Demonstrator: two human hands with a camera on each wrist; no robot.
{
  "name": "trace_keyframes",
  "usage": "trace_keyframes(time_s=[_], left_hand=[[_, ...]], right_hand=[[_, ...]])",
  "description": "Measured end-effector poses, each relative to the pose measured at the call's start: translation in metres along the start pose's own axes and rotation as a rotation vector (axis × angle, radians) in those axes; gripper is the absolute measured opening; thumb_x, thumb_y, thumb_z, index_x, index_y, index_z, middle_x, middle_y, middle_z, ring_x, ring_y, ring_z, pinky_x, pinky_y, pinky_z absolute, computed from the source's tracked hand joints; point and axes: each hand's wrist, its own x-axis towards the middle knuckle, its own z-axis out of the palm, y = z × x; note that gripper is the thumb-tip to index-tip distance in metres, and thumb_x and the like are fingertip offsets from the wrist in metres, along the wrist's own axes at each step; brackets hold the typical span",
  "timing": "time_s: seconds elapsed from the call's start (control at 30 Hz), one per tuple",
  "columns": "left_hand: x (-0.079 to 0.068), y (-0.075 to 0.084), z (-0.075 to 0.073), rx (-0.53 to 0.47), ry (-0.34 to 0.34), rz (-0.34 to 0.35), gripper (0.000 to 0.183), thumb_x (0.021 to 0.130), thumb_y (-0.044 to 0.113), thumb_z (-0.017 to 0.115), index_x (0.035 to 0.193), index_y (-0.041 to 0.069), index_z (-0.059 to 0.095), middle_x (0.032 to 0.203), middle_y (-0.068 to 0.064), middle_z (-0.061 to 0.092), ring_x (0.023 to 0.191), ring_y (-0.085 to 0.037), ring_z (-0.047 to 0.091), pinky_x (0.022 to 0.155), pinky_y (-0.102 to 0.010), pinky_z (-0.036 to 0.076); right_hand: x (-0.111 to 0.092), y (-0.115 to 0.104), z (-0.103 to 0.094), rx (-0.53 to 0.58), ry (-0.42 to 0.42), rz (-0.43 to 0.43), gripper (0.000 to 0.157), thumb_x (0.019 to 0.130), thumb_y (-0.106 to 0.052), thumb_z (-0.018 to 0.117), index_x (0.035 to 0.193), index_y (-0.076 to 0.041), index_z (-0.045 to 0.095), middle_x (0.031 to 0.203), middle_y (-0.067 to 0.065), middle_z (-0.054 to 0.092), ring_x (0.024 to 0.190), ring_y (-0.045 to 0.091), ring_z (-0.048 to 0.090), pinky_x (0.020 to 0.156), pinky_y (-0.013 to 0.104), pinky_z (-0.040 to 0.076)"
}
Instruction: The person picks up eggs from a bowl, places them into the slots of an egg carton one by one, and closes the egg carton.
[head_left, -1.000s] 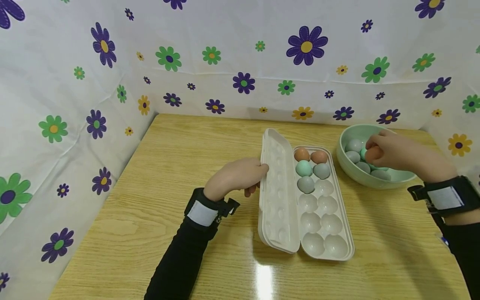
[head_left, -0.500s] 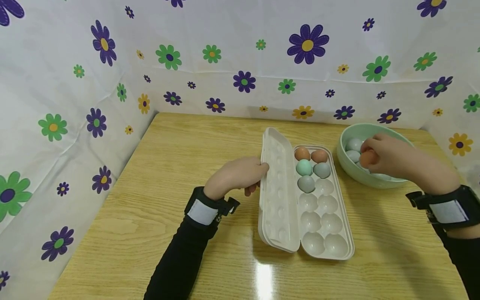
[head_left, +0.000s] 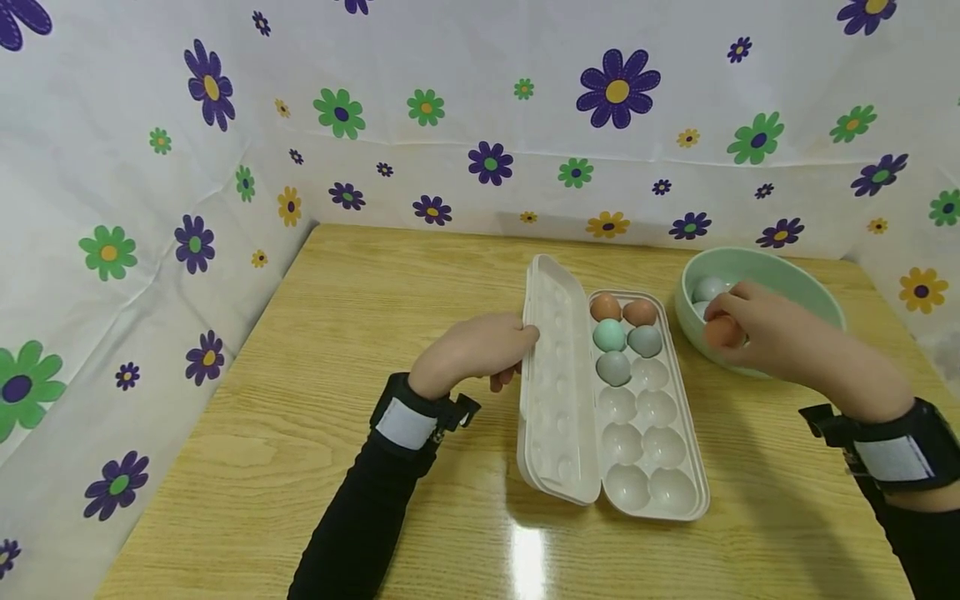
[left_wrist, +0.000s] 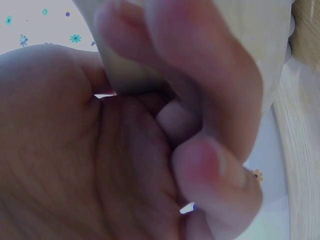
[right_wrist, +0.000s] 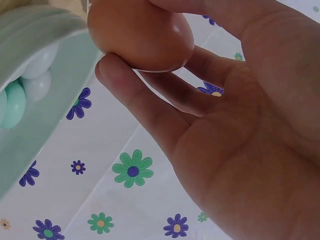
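A brown egg (right_wrist: 142, 35) is pinched between the thumb and fingers of my right hand (head_left: 795, 337), above the near left rim of the green bowl (head_left: 806, 287). Pale grey and mint eggs lie in that bowl, partly hidden by the hand. My left hand (head_left: 480, 346) grips the outer edge of the raised lid (head_left: 558, 392) of a white egg carton (head_left: 693, 467); in the left wrist view its fingers curl beside the lid. In the carton's far cups sit two brown eggs (head_left: 605, 307), a mint egg (head_left: 609, 336) and two grey eggs (head_left: 613, 368). Its nearer cups hold nothing.
Under everything is a light wooden table (head_left: 337, 333), with a bright reflection in front of the carton. A white cloth with printed flowers (head_left: 450, 83) hangs along the back and sides. The bowl stands just right of the carton's far end.
My right hand has drawn the brown egg left and toward the near side, from inside the bowl to its rim. The left hand and the carton look unmoved.
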Motion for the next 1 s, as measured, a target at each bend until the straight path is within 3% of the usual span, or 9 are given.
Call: trace_keyframes(time_s=[0.27, 0.67, 1.0], left_hand=[[0.000, -0.001, 0.000, 0.000, 0.002, -0.002, 0.043, 0.104, 0.025, 0.031, 0.078, 0.009, 0.060, 0.057, 0.001, 0.054, 0.050, -0.017, 0.057, 0.058, -0.027, 0.043], [0.000, -0.001, 0.000, -0.001, 0.001, -0.004, 0.042, 0.104, 0.025, 0.032, 0.077, 0.010, 0.059, 0.057, 0.001, 0.054, 0.049, -0.015, 0.056, 0.059, -0.027, 0.044], [0.000, -0.001, 0.001, -0.001, 0.008, -0.006, 0.043, 0.104, 0.026, 0.031, 0.078, 0.008, 0.060, 0.056, 0.001, 0.054, 0.050, -0.016, 0.056, 0.059, -0.027, 0.044]], right_hand=[[-0.001, -0.015, 0.008, 0.028, 0.027, -0.034, 0.032, 0.083, -0.010, 0.078, 0.111, -0.001, 0.065, 0.105, 0.019, 0.061, 0.084, 0.026, 0.060, 0.078, 0.048, 0.054], [0.003, -0.034, 0.016, 0.089, -0.072, 0.003, 0.037, 0.083, -0.007, 0.075, 0.118, -0.001, 0.066, 0.113, 0.016, 0.062, 0.090, 0.023, 0.058, 0.077, 0.041, 0.055], [0.007, -0.043, 0.027, 0.125, -0.095, 0.036, 0.038, 0.086, -0.011, 0.077, 0.122, -0.003, 0.066, 0.115, 0.015, 0.062, 0.093, 0.023, 0.061, 0.084, 0.046, 0.058]])
